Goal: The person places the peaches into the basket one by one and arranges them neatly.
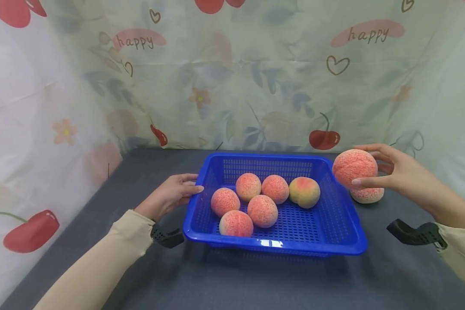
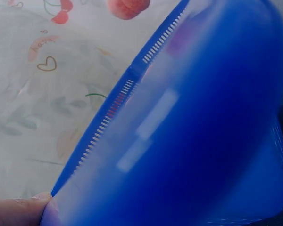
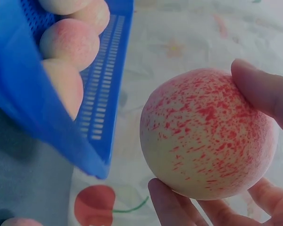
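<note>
In the head view a blue plastic basket (image 1: 271, 247) stands mid-table with several peaches (image 1: 262, 211) inside. My left hand (image 1: 172, 193) grips the basket's left rim, thumb on top. The left wrist view shows the thumb (image 2: 20, 211) on the rim, with the basket wall filling most of the frame. My right hand (image 1: 395, 170) holds a peach (image 1: 355, 168) just off the basket's right rim, between thumb and fingers. In the right wrist view this peach (image 3: 207, 134) looks pale with red speckles. Another peach (image 1: 367, 195) lies on the table below it, partly hidden.
The dark grey tabletop (image 1: 232, 284) runs up to a printed curtain (image 1: 236, 107) at the back, with curtain at both sides too. A black strap (image 1: 166, 237) is on the left wrist and another black strap (image 1: 416, 232) on the right.
</note>
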{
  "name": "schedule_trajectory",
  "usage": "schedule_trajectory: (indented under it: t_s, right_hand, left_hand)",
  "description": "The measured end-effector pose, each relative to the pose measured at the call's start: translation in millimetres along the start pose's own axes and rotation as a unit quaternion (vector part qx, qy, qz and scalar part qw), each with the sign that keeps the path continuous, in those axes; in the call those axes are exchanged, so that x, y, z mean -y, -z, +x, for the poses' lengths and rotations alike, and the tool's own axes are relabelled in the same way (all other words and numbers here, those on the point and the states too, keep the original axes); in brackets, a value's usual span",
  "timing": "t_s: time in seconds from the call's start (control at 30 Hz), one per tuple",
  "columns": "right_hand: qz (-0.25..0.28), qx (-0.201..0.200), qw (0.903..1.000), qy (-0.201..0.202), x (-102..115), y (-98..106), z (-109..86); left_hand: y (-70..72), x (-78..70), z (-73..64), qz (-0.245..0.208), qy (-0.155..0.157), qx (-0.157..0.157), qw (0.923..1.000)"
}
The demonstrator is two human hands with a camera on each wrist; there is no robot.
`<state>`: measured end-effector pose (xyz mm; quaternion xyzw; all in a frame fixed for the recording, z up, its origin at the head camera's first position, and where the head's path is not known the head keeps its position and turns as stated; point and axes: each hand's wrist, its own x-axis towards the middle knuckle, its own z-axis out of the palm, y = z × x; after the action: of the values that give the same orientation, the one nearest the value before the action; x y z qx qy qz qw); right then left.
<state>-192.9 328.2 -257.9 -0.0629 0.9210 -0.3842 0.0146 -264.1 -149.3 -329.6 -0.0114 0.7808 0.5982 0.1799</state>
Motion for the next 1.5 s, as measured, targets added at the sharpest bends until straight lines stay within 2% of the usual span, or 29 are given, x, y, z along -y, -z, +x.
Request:
schedule_trajectory:
  t_s: [0.37,0.73,1.0,1.3,1.4,1.5]
  right_hand:
    - [0.025,0.039,0.9985,0.030,29,-15,14.6]
    - [0.067,0.092,0.9912,0.068,40,-37,34.0]
    - [0.083,0.130,0.9856,0.069,42,-49,43.8]
    - [0.056,0.168,0.9828,0.051,41,-59,52.7]
    - [0.053,0.195,0.9786,0.039,42,-62,54.3]
    - [0.067,0.229,0.9704,0.034,43,-65,55.7]
  left_hand:
    - [-1.5,-1.5,-1.0,0.007,0.002,-0.005,1.0000]
    - [0.0,-2.1,-1.1,0.002,0.004,0.002,1.0000]
    - [-0.3,-3.3,-1.2,0.005,0.011,0.000,0.9999]
    - [0.4,-3.0,-1.2,0.003,0.006,0.001,1.0000]
    - [0.3,-3.0,-1.9,0.002,0.007,0.001,1.0000]
    - [0.3,-2.6,-1.5,0.000,0.007,0.002,1.0000]
